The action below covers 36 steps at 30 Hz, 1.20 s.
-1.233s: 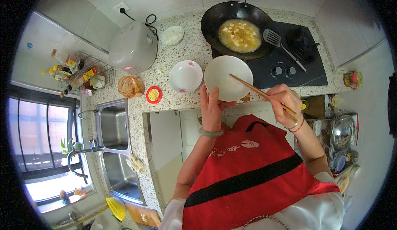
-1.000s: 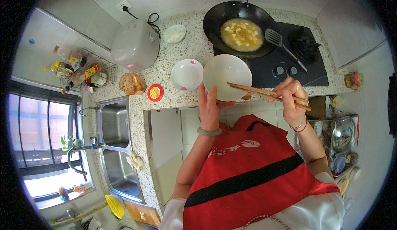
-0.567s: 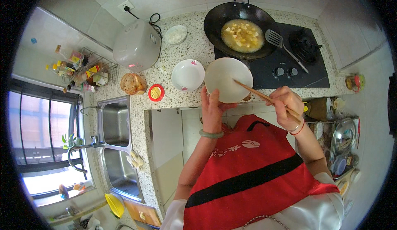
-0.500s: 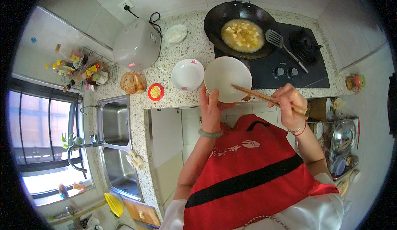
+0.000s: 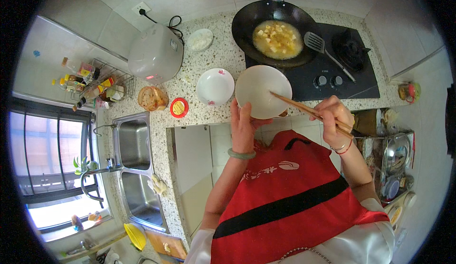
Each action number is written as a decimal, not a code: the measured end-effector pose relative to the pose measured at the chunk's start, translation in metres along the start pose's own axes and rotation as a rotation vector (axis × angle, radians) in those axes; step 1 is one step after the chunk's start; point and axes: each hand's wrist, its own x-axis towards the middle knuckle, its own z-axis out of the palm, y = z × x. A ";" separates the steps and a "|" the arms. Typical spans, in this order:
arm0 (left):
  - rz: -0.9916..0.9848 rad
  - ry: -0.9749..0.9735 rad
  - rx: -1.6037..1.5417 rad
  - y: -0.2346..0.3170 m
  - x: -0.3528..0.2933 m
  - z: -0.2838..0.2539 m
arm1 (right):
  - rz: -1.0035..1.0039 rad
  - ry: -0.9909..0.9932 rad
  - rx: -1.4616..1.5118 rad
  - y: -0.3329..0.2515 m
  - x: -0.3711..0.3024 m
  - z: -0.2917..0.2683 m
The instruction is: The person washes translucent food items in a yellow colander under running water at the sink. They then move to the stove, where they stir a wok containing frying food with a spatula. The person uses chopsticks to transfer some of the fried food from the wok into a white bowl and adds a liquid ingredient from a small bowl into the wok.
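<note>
On the near side of the wok (image 5: pixel 243 32), the bowl (image 5: pixel 256 82) is gripped by the left hand (image 5: pixel 242 124), thumb at the rim, fingers partly hidden underneath. The chopsticks (image 5: pixel 300 106) are pinched by the right hand (image 5: pixel 336 117), fingers bent; whether the bowl is touched by their tips cannot be told.

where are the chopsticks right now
In the head view, right of centre: the chopsticks are in the right hand, tips inside the white bowl that the left hand holds.
</note>
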 end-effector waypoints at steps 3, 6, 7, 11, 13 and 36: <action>0.014 -0.017 0.011 0.003 0.002 0.001 | 0.197 0.088 0.299 -0.005 -0.003 0.001; 0.000 -0.026 -0.002 0.005 0.002 0.004 | 0.183 0.105 0.364 -0.004 -0.001 0.012; -0.002 -0.030 0.000 0.004 0.002 0.004 | 0.177 0.115 0.382 -0.001 -0.002 0.014; -0.029 -0.046 -0.002 0.000 0.001 0.002 | 0.011 0.085 0.052 0.010 0.003 0.013; -0.020 -0.035 -0.008 -0.001 0.001 0.002 | 0.022 0.094 -0.011 0.010 0.002 0.006; 0.024 0.015 0.029 0.001 0.004 0.011 | 0.195 0.138 0.273 0.003 0.010 -0.002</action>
